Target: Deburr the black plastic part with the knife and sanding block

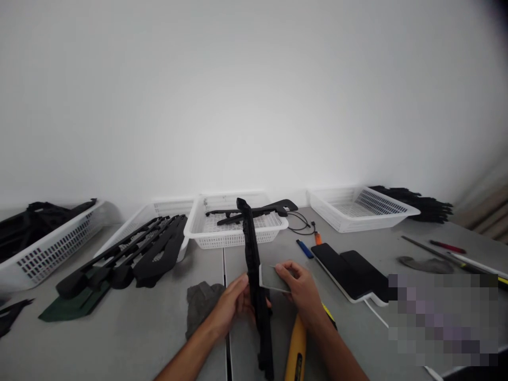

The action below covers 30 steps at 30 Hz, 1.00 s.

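Note:
A long black part (251, 248) stands lengthwise in front of me, its far end over the rim of the middle white basket (220, 241). My left hand (234, 306) is closed around it from the left, about halfway along. Between the thumb and fingers of my right hand (296, 283) is a flat grey rectangular piece with a pale edge (273, 279), its left edge against the right side of the black part. A grey cloth (202, 304) lies beside my left wrist. Near my right forearm lies a yellow-handled tool (297, 349).
More black parts fill the left baskets (67, 246) (159, 254). Two dark phones (341, 270), a blue tool (304, 248) and a cable (299, 225) lie right of centre. Farther right are a white basket (353, 219), stacked black pieces (420, 203) and a red pen (447, 246).

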Motion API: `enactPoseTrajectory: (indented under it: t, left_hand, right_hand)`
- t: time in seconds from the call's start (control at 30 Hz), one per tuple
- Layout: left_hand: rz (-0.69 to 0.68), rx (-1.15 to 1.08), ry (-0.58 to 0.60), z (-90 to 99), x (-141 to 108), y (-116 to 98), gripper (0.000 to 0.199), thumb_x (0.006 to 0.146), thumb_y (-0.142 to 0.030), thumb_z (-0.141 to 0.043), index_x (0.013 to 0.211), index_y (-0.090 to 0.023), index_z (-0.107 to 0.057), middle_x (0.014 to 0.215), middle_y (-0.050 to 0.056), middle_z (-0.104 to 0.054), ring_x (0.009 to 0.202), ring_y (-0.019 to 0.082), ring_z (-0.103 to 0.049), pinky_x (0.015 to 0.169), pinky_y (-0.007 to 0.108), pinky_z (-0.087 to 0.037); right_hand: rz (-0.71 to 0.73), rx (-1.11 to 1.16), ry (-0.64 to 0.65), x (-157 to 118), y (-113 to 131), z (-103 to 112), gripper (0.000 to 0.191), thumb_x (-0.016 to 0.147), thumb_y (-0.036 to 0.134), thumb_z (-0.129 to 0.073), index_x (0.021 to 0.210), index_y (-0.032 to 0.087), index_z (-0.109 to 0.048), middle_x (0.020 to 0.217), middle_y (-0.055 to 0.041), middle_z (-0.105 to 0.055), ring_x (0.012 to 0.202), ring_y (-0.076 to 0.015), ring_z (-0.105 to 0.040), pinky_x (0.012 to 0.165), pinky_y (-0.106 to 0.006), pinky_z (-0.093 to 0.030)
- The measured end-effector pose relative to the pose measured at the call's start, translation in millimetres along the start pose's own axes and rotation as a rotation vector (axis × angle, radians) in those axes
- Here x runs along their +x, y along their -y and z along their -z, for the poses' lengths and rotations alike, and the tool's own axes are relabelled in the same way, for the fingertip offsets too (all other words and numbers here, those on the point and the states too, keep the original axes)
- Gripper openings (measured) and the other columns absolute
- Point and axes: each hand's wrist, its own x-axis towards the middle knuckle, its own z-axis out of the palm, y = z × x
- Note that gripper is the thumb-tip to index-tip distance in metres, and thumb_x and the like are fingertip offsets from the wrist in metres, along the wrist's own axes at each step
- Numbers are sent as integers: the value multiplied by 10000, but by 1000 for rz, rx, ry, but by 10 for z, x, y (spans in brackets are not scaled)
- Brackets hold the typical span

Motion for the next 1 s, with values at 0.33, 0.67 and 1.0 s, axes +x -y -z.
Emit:
enactPoseTrajectory:
  t: [0.33, 0.67, 1.0]
  left_hand:
    - [48, -26, 63, 16, -10, 33, 569, 927, -620, -631, 1196, -121, -685, 874, 151, -823, 625, 236, -756, 517, 290, -576]
    - [80, -23, 80, 50, -12, 150, 640, 880, -582, -728, 1343, -153, -618, 912, 127, -824, 628, 243, -772, 525, 313, -603]
    - [41, -37, 27, 28, 3, 113, 613, 862, -618, -720, 1226, -126, -685, 916, 145, -813, 672, 248, -773, 521, 298, -596]
  right_hand:
    - [-21, 72, -2, -22, 12, -6, 529, 726, 707, -782, 763, 208, -610, 611, 67, -485, 480, -84, -403, 381, -184, -290]
    - [-1, 38, 61, -11, 2, -36, 546, 683, 717, -806, 726, 206, -619, 592, 48, -542, 478, -104, -441, 394, -217, -314]
    - [-40, 38, 119, -29, 19, -59, 566, 682, 750, -785, 730, 214, -611, 530, 74, -481, 401, -82, -354, 364, -223, -254]
